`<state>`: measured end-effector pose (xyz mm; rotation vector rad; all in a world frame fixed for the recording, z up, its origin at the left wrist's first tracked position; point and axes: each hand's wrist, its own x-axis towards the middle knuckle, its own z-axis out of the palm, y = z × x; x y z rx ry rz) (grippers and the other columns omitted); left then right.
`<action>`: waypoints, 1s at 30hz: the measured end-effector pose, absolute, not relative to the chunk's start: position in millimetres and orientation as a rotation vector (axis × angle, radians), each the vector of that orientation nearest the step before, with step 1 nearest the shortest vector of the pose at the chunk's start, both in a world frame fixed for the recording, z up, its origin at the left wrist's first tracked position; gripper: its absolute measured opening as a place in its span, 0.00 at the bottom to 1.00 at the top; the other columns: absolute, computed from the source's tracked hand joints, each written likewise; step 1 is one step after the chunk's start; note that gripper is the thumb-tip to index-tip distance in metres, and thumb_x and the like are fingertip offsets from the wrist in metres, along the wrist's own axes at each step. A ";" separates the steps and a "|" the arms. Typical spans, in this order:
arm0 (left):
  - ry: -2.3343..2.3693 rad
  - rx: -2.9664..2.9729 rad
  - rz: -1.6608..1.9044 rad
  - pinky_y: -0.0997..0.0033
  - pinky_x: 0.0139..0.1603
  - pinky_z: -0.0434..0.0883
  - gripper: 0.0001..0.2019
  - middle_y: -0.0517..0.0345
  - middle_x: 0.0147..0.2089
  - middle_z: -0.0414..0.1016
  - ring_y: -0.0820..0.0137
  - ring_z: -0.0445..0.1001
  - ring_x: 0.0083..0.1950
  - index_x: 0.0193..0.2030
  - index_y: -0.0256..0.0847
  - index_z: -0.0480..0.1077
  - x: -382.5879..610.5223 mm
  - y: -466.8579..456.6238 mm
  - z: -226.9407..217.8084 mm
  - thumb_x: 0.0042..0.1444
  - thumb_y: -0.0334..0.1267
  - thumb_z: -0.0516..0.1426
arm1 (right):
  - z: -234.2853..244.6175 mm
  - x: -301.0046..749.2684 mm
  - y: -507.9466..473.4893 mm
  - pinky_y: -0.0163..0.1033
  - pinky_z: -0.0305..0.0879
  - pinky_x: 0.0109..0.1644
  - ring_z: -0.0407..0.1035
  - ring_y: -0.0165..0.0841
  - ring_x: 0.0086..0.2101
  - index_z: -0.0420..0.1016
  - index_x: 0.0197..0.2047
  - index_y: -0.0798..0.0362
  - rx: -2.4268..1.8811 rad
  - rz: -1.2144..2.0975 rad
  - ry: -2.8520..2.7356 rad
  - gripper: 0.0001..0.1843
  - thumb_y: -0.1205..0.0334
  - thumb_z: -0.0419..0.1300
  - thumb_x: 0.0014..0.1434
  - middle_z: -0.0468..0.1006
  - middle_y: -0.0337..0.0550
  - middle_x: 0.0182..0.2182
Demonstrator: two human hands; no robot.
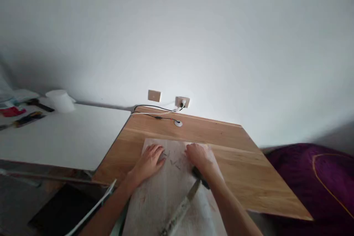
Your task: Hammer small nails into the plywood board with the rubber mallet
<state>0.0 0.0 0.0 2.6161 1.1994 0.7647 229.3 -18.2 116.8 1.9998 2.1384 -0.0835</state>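
My left hand (149, 162) lies flat on a pale cutting board (160, 199), fingers stretched out and holding nothing. My right hand (200, 158) rests on the board beside it with its fingers curled down. A knife (188, 199) with a black handle comes out from under the heel of that hand, and its smeared blade points back toward me. Small dark scraps (173, 162) lie on the board between the two hands. The board sits on a wooden table (249, 177).
A white table (69, 136) adjoins on the left, with a white container (61, 100) and small tools at its far end. Wall sockets (182, 101) with plugged cables sit behind the wooden table. A purple cushion (312, 184) lies to the right.
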 end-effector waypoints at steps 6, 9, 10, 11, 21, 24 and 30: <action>1.183 2.614 0.828 0.50 0.62 0.71 0.15 0.48 0.57 0.75 0.55 0.73 0.59 0.57 0.42 0.70 -1.1 -0.4 0.9 0.64 0.35 0.60 | 111.5 230.3 -19.5 0.40 0.71 0.50 0.80 0.44 0.50 0.83 0.50 0.58 2.010 -0.114 2.241 0.17 0.76 0.54 0.67 0.85 0.61 0.47; 1.170 2.610 0.844 0.51 0.61 0.71 0.15 0.49 0.56 0.75 0.56 0.73 0.58 0.56 0.43 0.70 -1.1 -0.5 1.7 0.63 0.35 0.61 | 105.4 235.7 -18.0 0.36 0.69 0.50 0.79 0.39 0.49 0.83 0.49 0.56 2.001 -0.213 2.336 0.16 0.74 0.55 0.68 0.85 0.56 0.47; 1.165 2.608 0.849 0.52 0.61 0.71 0.15 0.50 0.56 0.75 0.56 0.73 0.58 0.56 0.43 0.70 -1.0 -0.5 2.0 0.63 0.35 0.61 | 103.4 238.7 -17.4 0.33 0.68 0.50 0.79 0.36 0.48 0.83 0.48 0.53 1.981 -0.264 2.375 0.13 0.71 0.57 0.68 0.85 0.51 0.47; 1.164 2.604 0.856 0.52 0.61 0.71 0.15 0.50 0.55 0.76 0.56 0.73 0.58 0.56 0.43 0.70 -1.0 -0.4 2.3 0.63 0.35 0.61 | 101.6 242.4 -16.7 0.31 0.67 0.50 0.79 0.34 0.48 0.83 0.47 0.50 1.963 -0.313 2.409 0.11 0.67 0.61 0.67 0.86 0.47 0.46; 1.158 2.615 0.863 0.53 0.61 0.71 0.14 0.51 0.55 0.76 0.57 0.74 0.57 0.55 0.44 0.70 -1.6 0.2 3.7 0.64 0.35 0.60 | 87.9 282.7 -8.5 0.43 0.71 0.45 0.81 0.49 0.46 0.83 0.45 0.59 2.249 -0.169 2.086 0.21 0.52 0.54 0.73 0.85 0.64 0.45; 1.153 2.608 0.858 0.53 0.61 0.71 0.13 0.50 0.55 0.76 0.58 0.74 0.57 0.55 0.44 0.70 -1.7 0.1 4.2 0.64 0.36 0.59 | 82.0 279.9 -6.5 0.45 0.72 0.47 0.80 0.52 0.49 0.85 0.44 0.60 2.188 -0.142 2.061 0.20 0.53 0.58 0.71 0.85 0.66 0.46; 1.161 2.596 0.851 0.53 0.61 0.71 0.14 0.50 0.55 0.76 0.57 0.74 0.57 0.56 0.44 0.71 -1.9 -0.4 5.0 0.63 0.36 0.59 | 83.4 265.3 -5.7 0.42 0.72 0.50 0.82 0.47 0.48 0.86 0.45 0.60 2.103 -0.099 2.050 0.15 0.70 0.56 0.68 0.85 0.66 0.45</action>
